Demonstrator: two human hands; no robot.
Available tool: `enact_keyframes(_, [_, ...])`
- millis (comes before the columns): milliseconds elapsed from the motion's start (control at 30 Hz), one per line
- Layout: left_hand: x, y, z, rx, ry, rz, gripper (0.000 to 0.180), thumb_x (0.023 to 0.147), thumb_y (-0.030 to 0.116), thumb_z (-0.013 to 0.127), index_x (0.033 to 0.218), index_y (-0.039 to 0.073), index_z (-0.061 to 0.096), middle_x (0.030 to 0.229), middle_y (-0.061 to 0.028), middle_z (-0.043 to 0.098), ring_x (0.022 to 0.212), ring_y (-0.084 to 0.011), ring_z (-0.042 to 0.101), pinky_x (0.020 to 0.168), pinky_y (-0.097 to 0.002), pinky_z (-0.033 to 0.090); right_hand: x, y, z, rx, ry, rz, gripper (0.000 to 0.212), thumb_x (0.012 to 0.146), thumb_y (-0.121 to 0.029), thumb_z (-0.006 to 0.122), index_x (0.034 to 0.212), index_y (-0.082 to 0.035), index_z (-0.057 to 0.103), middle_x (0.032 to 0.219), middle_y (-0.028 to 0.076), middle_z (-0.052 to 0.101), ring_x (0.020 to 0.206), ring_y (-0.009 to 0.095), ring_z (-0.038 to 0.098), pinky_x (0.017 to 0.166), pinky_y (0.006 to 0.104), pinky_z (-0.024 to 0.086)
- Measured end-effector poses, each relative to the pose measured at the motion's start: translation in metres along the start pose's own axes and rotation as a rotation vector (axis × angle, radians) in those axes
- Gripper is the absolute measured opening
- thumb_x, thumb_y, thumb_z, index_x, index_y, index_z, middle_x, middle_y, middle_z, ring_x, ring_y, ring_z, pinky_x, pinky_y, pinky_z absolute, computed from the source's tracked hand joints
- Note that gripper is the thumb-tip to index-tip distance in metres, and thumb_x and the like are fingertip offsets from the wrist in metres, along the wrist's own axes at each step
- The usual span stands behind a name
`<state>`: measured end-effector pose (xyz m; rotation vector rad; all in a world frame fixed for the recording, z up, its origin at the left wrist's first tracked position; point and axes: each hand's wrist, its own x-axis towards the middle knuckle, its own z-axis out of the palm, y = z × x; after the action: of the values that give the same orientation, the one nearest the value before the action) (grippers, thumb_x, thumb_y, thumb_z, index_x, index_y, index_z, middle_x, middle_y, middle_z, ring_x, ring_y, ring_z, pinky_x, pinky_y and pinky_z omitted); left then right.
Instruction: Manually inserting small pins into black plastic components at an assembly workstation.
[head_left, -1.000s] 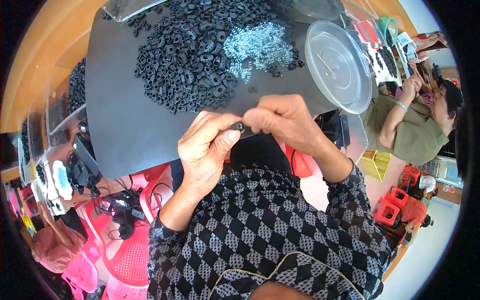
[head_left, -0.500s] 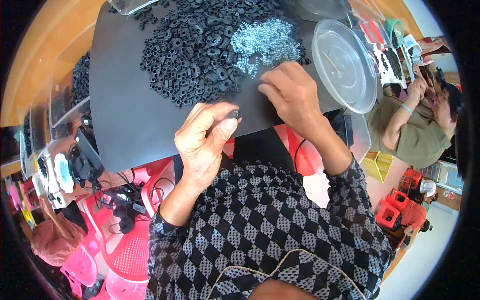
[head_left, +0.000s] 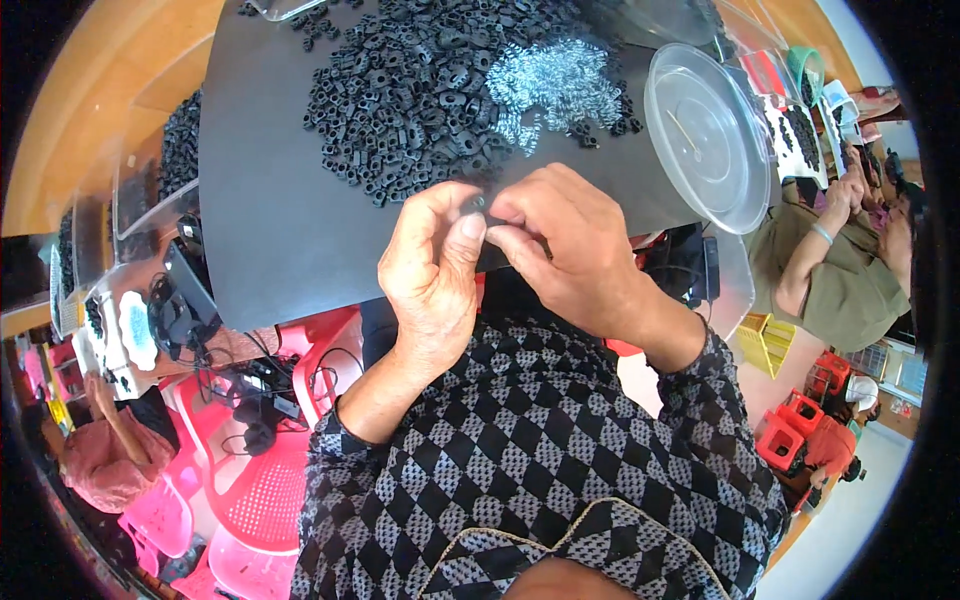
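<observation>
Since the earlier frame, the right hand (head_left: pixel 575 250) has come back from the place near the pale pieces, where it was apart, and now it meets the left hand (head_left: pixel 430 265) above the near edge of the bench (head_left: pixel 270 220). During this time, the left hand has kept its hold on one small black part (head_left: pixel 472 205).

This black part is between the thumb and the index finger of the left hand, which are pressed on it with almost no gap; a round hole shows at its end. The fingers of the right hand are curled, and the tips of its thumb and index finger are just beside the part. Whether they have hold of something small, I cannot tell, because the fingers cover it.

Farther on the bench lies a wide, loose heap of black parts (head_left: pixel 410 110), and a smaller heap of pale coil-like pieces (head_left: pixel 555 85) is at its right side, touching it. To the right of the heaps is a round clear dish (head_left: pixel 710 130) with a thin stick (head_left: pixel 683 130) in it. At the far right another person (head_left: pixel 850 260) in an olive top sits, and a pink chair (head_left: pixel 260 500) is at the near left.
</observation>
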<state>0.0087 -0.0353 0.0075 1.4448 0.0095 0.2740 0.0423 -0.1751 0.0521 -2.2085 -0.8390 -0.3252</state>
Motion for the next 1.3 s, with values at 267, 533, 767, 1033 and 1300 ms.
enact_keyframes(267, [0.001,0.001,-0.002,-0.379,-0.063,-0.103,0.016,0.092,0.007,0.061,0.106,-0.001,0.060,0.094,-0.0020,0.062,0.082,-0.0066,0.057,0.072,-0.0201,0.047,-0.006,-0.001,0.000,0.112,0.085,0.090,0.015,0.073,-0.002,0.070,0.083,-0.004,0.059,0.069,0.009,0.056,0.062,0.028,0.055,0.055,0.0382,0.043])
enact_keyframes(533, [0.002,0.011,-0.009,-0.330,-0.157,-0.150,0.019,0.087,0.003,0.065,0.105,-0.004,0.063,0.092,-0.0057,0.064,0.078,-0.0117,0.060,0.071,-0.0224,0.049,0.007,-0.004,-0.026,0.450,-0.110,0.478,0.010,0.081,-0.003,0.068,0.088,0.002,0.065,0.076,0.001,0.062,0.064,0.004,0.053,0.056,0.0194,0.042])
enact_keyframes(767, [0.004,0.007,-0.016,-0.101,-0.206,-0.137,0.014,0.085,0.003,0.066,0.099,-0.001,0.067,0.087,-0.0059,0.063,0.081,-0.0124,0.060,0.075,-0.0240,0.048,0.019,0.002,-0.039,0.517,-0.351,0.583,0.010,0.082,-0.006,0.068,0.086,0.003,0.065,0.072,-0.001,0.061,0.065,0.003,0.054,0.056,0.0188,0.043])
enact_keyframes(1033, [0.006,0.002,-0.019,0.068,-0.265,0.047,0.016,0.078,0.003,0.070,0.093,0.000,0.067,0.075,-0.0063,0.062,0.069,-0.0191,0.054,0.065,-0.0301,0.044,0.018,0.005,-0.033,0.576,-0.397,0.626,0.010,0.082,-0.006,0.068,0.085,0.002,0.064,0.072,-0.002,0.060,0.066,0.003,0.053,0.057,0.0182,0.042])
enact_keyframes(1300, [0.009,0.010,-0.023,0.220,-0.285,0.157,0.014,0.076,0.003,0.069,0.089,0.000,0.066,0.072,-0.0072,0.060,0.067,-0.0220,0.054,0.064,-0.0329,0.043,0.012,0.002,-0.026,0.523,-0.352,0.613,0.011,0.083,-0.008,0.067,0.087,0.002,0.063,0.072,-0.003,0.058,0.065,0.002,0.051,0.055,0.0186,0.041])
